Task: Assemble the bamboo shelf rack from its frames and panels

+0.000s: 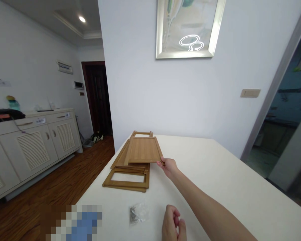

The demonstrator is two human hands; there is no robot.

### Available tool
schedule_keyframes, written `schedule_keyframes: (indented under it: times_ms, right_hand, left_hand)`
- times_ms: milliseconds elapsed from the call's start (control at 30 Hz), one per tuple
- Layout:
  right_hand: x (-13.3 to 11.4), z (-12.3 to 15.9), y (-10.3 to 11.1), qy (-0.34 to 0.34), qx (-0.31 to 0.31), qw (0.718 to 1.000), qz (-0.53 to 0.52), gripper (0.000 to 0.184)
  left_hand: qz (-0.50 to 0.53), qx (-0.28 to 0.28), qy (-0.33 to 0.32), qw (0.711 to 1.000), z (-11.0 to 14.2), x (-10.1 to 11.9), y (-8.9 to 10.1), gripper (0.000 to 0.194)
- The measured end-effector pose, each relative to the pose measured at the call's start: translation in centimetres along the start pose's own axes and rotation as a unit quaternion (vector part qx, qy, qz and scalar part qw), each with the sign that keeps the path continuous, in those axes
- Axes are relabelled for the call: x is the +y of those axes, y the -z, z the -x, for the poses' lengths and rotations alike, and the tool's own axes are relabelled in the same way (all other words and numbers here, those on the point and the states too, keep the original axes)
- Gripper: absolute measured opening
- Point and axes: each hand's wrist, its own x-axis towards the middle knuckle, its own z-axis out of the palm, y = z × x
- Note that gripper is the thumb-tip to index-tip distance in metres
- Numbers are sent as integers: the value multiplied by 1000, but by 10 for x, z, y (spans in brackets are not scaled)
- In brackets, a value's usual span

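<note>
My right hand (pixel 169 166) pinches the near right corner of a light brown wooden panel (pixel 144 150). That panel is tilted, its right side raised above a stack of other wooden pieces. Beneath it, partly hidden, lie more panels and wooden frames with rectangular openings; the nearest wooden frame (pixel 126 184) shows most plainly. My left hand (pixel 172 222) is low in the view over the table, fingers loosely curled, thumb apart, with nothing seen in it. To its left a small clear plastic bag of metal screws (pixel 137 215) lies on the white table (pixel 195 160).
The table meets a white wall with a framed picture (pixel 185 55) and a switch plate (pixel 250 93). On the left stand a white cabinet (pixel 37 147) and a dark door (pixel 97 97). A blurred-out blue patch (pixel 82 226) covers the lower left. At right is a doorway (pixel 278 117).
</note>
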Motion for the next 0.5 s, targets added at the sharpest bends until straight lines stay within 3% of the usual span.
schedule_keyframes:
  times_ms: [267, 367, 500]
  right_hand:
    - [-21, 4, 118, 35, 56, 995, -74, 7]
    - [-17, 2, 142, 36, 83, 993, -74, 9]
    - [-5, -5, 151, 36, 99, 992, -70, 14]
  left_hand:
    - [5, -10, 8, 1000, 0, 0, -2, 6]
    - [-4, -5, -5, 1000, 0, -2, -4, 5]
    - [-5, -3, -7, 1000, 0, -6, -6, 5]
